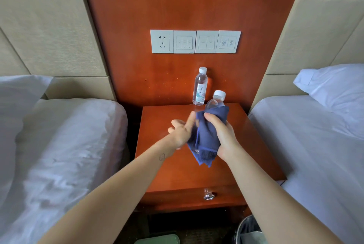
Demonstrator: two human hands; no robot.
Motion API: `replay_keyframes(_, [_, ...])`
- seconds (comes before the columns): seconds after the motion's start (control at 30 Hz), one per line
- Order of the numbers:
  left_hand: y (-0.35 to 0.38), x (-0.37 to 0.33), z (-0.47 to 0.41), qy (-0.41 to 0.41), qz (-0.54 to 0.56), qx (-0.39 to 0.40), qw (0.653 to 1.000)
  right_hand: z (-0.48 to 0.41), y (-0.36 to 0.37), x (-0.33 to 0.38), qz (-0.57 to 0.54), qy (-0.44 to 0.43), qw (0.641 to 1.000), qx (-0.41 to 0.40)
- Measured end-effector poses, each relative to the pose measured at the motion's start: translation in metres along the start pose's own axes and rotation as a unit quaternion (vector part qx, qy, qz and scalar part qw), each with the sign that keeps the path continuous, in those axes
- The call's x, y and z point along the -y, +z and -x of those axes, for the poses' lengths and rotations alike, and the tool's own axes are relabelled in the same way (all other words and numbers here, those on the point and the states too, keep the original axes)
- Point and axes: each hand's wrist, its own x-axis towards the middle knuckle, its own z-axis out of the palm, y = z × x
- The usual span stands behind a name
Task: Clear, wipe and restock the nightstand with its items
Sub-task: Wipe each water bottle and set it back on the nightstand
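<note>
Two bare forearms are coming in from the bottom edge, nearest the lens, and meeting over the nightstand (157, 165). Far left, a white-sheeted bed (69, 145) is running alongside it. Left hand (182, 131) is hovering over the tabletop with fingers straight and spread, gripping nothing; its raised fingertips are touching the left edge of the blue cloth (206, 139). The cloth is wrapping the body of the second bottle (216, 100), tail hanging below both hands. That bottle is tilting right, off the tabletop, with only the white cap and clear shoulder sticking out above the cloth, above the fingers. Right hand (222, 135) is curling round the wrapped bottle from the right, thumb pressing on the cloth in front, the other fingers behind and hidden. First bottle (200, 88) is standing upright at the back of the nightstand against the wood panel, just behind and left of the held one, clear of both hands. Switch panel (195, 41) is sitting on the wall above it. Drawer knob (208, 196) is showing on the front below. Far right, the other bed (315, 145); a bin (248, 230) is peeking in at the bottom.
</note>
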Motion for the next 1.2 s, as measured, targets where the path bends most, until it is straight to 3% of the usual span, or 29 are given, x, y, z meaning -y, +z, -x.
replay_keyframes(0.1, [-0.015,-0.007,-0.014,0.028,0.089,-0.010,0.996,0.003,-0.010,-0.003,0.074,0.036,0.995,0.050])
replay_keyframes(0.17, [-0.017,-0.011,-0.015,0.053,0.140,0.063,0.987,0.012,-0.007,-0.002,0.103,0.053,0.988,0.103])
replay_keyframes(0.27, [-0.013,-0.011,-0.010,0.022,0.176,0.167,0.970,0.017,-0.002,-0.005,0.155,0.063,0.973,0.159])
replay_keyframes(0.33, [-0.009,-0.007,-0.013,0.031,0.186,0.141,0.972,0.019,0.001,-0.005,0.181,0.064,0.966,0.171])
replay_keyframes(0.43, [-0.004,-0.003,-0.017,0.063,0.189,0.044,0.979,0.020,0.007,-0.004,0.265,0.014,0.951,0.158])
replay_keyframes(0.6, [-0.004,-0.007,-0.022,0.076,0.202,-0.011,0.976,0.017,0.016,-0.015,0.350,-0.087,0.926,0.114])
replay_keyframes(0.67, [-0.004,-0.008,-0.025,0.063,0.199,-0.067,0.976,0.019,0.016,-0.028,0.429,-0.094,0.896,0.069])
replay_keyframes(0.7, [-0.004,-0.008,-0.027,0.052,0.202,-0.093,0.974,0.022,0.016,-0.036,0.492,-0.125,0.861,0.029])
replay_keyframes(0.77, [-0.005,-0.008,-0.031,0.025,0.237,-0.129,0.962,0.027,0.014,-0.055,0.572,-0.237,0.783,-0.057])
replay_keyframes(0.83, [-0.010,-0.008,-0.031,-0.009,0.280,-0.146,0.949,0.030,0.010,-0.068,0.582,-0.317,0.744,-0.085])
replay_keyframes(0.87, [-0.014,-0.006,-0.030,-0.025,0.294,-0.151,0.943,0.031,0.007,-0.066,0.566,-0.318,0.757,-0.069])
replay_keyframes(0.97, [-0.024,0.004,-0.030,-0.052,0.363,-0.158,0.917,0.031,-0.003,-0.056,0.427,-0.245,0.870,-0.001])
replay_keyframes(1.07, [-0.031,0.008,-0.031,-0.054,0.429,-0.142,0.890,0.029,-0.012,-0.050,0.255,-0.195,0.946,0.047])
replay_keyframes(1.2, [-0.032,0.011,-0.028,-0.069,0.473,-0.138,0.867,0.034,-0.020,-0.044,0.072,-0.105,0.986,0.112])
